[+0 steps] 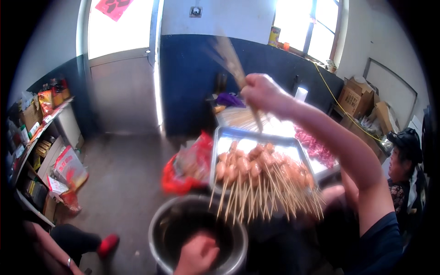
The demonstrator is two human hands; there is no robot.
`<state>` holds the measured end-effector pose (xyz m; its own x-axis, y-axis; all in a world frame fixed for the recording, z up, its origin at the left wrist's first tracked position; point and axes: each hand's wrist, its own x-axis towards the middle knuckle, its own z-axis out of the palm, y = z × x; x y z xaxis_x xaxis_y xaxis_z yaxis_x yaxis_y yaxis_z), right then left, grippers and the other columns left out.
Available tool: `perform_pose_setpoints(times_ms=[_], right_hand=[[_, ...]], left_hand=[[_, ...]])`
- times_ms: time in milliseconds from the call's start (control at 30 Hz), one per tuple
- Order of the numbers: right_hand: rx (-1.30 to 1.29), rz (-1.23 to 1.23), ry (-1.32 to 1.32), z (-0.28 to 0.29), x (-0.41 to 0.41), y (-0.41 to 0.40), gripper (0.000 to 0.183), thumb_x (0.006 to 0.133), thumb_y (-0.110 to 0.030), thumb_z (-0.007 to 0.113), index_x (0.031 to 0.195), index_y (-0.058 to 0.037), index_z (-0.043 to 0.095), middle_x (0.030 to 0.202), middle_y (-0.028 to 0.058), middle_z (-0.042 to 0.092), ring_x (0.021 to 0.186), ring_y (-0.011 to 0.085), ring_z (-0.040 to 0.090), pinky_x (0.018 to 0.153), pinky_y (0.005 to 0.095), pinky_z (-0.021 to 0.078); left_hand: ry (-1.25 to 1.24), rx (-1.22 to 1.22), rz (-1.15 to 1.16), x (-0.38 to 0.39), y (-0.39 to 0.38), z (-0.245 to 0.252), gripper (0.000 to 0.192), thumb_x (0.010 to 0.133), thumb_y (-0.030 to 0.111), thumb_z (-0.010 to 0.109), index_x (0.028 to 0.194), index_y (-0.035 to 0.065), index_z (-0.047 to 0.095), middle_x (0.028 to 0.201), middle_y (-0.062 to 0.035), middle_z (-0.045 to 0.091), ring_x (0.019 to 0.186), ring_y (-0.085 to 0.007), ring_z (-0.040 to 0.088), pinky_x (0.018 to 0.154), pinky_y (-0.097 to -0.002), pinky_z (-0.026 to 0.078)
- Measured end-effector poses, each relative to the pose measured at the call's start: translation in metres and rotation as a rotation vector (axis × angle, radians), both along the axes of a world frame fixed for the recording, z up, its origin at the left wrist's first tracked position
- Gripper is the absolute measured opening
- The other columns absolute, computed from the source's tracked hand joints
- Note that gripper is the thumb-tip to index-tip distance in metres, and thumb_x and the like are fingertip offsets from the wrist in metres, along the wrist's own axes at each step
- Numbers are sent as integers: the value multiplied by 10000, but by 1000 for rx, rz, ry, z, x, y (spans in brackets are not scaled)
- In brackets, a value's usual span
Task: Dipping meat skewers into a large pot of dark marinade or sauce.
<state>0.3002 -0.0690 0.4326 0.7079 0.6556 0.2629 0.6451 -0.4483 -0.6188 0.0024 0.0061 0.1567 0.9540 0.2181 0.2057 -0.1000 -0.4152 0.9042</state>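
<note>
My right hand is raised above a metal tray, closed around a bundle of bamboo skewers, which are blurred. In the metal tray lie many pieces of reddish-brown meat on skewers, their bare sticks jutting over the near edge. My left hand is over a deep metal pot, its fingers curled; blur and shadow hide whether it holds anything. More loose skewers lie behind the tray.
A red plastic bag sits left of the tray. Pinkish-red meat lies behind it to the right. A co-worker in a dark cap sits at the right. Another person's leg and red shoe show lower left, near shelves.
</note>
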Motion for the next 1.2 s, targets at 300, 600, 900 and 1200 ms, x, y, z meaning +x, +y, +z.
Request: perform_pose_setpoints(times_ms=[300,600,900,1200], right_hand=[[-325,462,242,-95,-216,-77,221,815,-165,539,849,53,552,763,234,599,747,351,628,675,426,488],[-94,349,412,-245,-265,-79,191,775,-130,537,861,37,506,735,232,581,710,373,611,626,429,478],[28,280,413,-303,-266,-102,340,867,-336,557,858,-1,613,800,177,606,733,291,613,644,363,468],[785,-49,1832,-366,-243,-87,487,944,-462,394,907,-30,617,977,136,637,902,261,602,794,410,496]], left_hand=[[-301,-938,-312,-13,-8,21,1012,606,535,805,1352,33,341,1393,-135,388,1257,-265,429,1006,-414,404],[-162,-1371,-263,-21,-25,-14,373,866,459,588,896,88,594,906,-117,641,1054,-323,589,976,-462,433],[-250,-1528,181,-12,16,-25,546,915,521,462,543,147,322,450,31,241,360,-101,225,418,-260,309],[-343,-1501,317,3,14,-23,513,949,436,471,550,149,326,445,28,239,355,-97,203,408,-252,268]])
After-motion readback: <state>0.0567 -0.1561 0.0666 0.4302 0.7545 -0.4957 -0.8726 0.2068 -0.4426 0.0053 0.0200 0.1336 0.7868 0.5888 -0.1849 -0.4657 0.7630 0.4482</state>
